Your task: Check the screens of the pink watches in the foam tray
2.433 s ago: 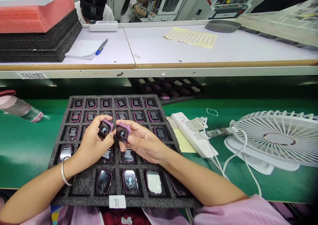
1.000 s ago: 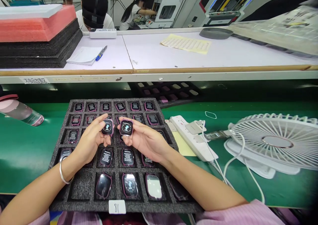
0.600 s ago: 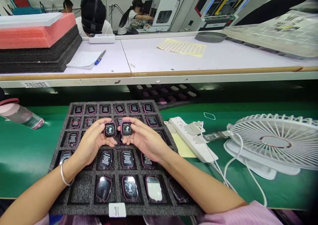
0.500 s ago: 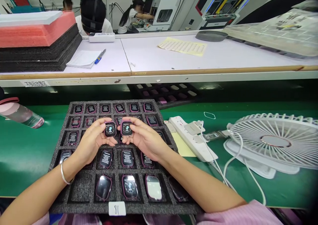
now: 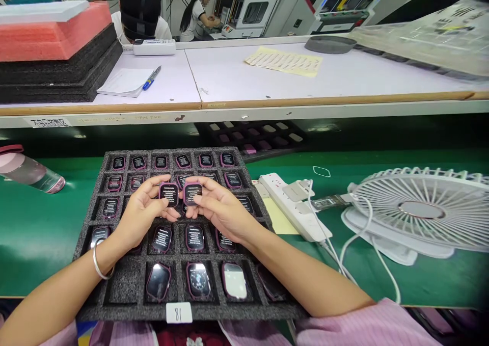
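Observation:
My left hand grips a purple-rimmed smartwatch body without a strap, thumb at its lower left. Beside it, my right hand holds a second smartwatch body, its thumb on the lower right of the screen. Both screens face up and show lines of white text on black. Below the hands lies a dark grey foam tray with a compartment for each watch. Most visible compartments hold similar watches; one near watch shows a clock dial. The near left compartment holds nothing. My hands hide some middle compartments.
Right of the tray lie a white power strip with cables and a white fan. A pink-lidded bottle lies at left. Behind, a raised shelf carries foam sheets, paper and a pen. People sit beyond it.
Both held watches have switched from a dial face to white text on black. My hands keep their hold, nearly in place. The view has tilted slightly down.

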`<state>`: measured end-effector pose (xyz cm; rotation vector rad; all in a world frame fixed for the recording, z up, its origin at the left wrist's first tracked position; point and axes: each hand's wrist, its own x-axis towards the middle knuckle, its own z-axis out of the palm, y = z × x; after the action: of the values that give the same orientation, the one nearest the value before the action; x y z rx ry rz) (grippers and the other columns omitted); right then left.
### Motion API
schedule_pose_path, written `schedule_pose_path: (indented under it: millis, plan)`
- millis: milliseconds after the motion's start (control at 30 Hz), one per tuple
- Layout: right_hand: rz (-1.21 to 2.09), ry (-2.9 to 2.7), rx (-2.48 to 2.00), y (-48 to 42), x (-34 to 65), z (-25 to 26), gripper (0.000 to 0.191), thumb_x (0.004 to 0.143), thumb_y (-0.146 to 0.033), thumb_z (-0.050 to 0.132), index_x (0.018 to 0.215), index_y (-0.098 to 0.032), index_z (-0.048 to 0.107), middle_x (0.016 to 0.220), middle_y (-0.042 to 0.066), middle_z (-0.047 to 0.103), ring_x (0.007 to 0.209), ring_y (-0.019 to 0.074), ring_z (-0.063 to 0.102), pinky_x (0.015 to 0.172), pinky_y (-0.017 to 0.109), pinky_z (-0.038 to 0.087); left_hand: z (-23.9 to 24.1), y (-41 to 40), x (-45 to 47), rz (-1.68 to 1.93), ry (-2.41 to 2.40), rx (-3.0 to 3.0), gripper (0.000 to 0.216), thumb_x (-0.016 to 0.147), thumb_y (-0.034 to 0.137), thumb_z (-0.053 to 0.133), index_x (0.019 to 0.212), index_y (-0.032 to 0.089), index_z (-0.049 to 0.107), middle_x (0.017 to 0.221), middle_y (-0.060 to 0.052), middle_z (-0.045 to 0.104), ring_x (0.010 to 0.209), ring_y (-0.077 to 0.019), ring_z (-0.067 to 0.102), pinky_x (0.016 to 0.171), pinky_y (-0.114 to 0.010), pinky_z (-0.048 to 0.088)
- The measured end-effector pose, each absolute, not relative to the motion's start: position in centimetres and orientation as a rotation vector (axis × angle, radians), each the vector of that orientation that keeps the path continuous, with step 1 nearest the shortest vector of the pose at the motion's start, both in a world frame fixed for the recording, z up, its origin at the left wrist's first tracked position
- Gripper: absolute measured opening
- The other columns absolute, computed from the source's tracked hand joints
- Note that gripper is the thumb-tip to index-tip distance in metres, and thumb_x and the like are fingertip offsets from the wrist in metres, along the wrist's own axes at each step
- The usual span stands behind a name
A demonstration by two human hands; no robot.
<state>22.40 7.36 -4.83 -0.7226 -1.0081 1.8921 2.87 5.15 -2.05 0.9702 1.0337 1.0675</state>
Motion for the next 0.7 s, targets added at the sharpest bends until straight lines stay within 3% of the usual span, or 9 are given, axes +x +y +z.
schedule_pose_path:
  millis: [300, 500, 700]
  plan:
    - [1.841, -1.076, -0.739, 7.28, 22.43, -4.87, 0.034, 0.085, -0.025, 0.076, 0.115, -0.021, 0.061, 0.099, 0.002, 0.072, 0.066, 0.0099, 0.067, 0.065, 0.025, 0.051, -2.07, 5.01, 2.79, 1.067, 1.006, 0.986, 0.052, 0.077, 0.024, 0.074, 0.125, 0.018, 0.054, 0.096, -0.002, 0.072, 0.063, -0.0161, 0.074, 0.062, -0.029, 0.064]
    - [1.837, -1.107, -0.720, 7.06, 22.38, -4.74, 0.040, 0.080, -0.014, 0.071, 0.118, -0.021, 0.060, 0.100, 0.002, 0.071, 0.068, 0.0103, 0.066, 0.065, 0.025, 0.051, -2.12, 5.12, 2.81, 1.067, 1.029, 0.995, 0.038, 0.077, 0.023, 0.073, 0.110, 0.018, 0.056, 0.095, -0.001, 0.071, 0.060, -0.0154, 0.074, 0.060, -0.028, 0.063]
    - [1.834, -1.136, -0.717, 6.92, 22.16, -4.74, 0.040, 0.081, -0.015, 0.069, 0.119, -0.021, 0.059, 0.103, 0.003, 0.070, 0.068, 0.0107, 0.065, 0.065, 0.027, 0.051, -2.20, 5.19, 3.01, 1.067, 1.055, 1.006, 0.034, 0.076, 0.024, 0.073, 0.104, 0.018, 0.054, 0.092, 0.000, 0.070, 0.056, -0.0141, 0.073, 0.057, -0.026, 0.062]
